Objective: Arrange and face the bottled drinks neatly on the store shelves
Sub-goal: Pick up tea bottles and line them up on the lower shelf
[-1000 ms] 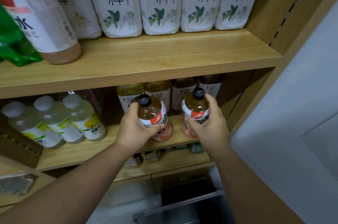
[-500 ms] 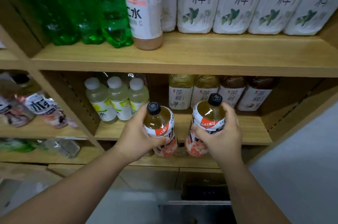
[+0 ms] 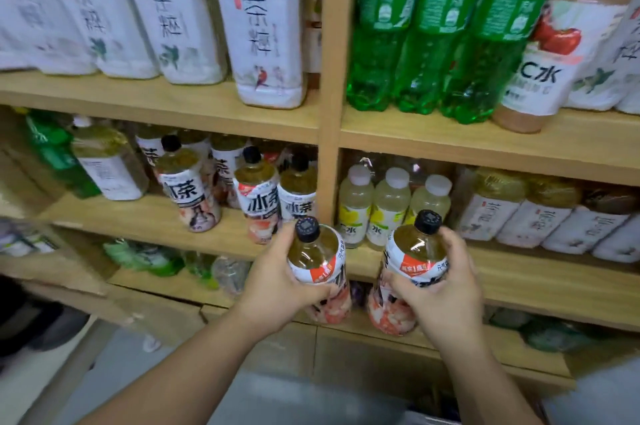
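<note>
The left hand [image 3: 277,280] is wrapped around the label of a clear plastic tea bottle with a black cap and a white-and-orange label [image 3: 320,267], fingers closed on its left side and thumb across the front. Just right of it, with an open gap between them, the right hand [image 3: 441,289] is closed the same way on a second black-capped tea bottle of the same kind [image 3: 414,253]. Both bottles are held upright in the air, in front of the shelf edges and touching no shelf.

Beyond the left hand, the wooden middle shelf [image 3: 145,220] carries three matching black-capped tea bottles [image 3: 258,196] near its front edge, with bare board open to their left. A wooden upright divider [image 3: 330,85] rises just behind the left hand's bottle. Beyond the right hand, three small pale-yellow bottles with white caps [image 3: 389,206] stand against that divider, and a row of white-labelled amber tea bottles [image 3: 512,216] continues to the right.

Further up, the top shelf holds large white-labelled tea bottles [image 3: 263,39] above the left hand and tall green plastic bottles [image 3: 429,36] above the right.
</note>
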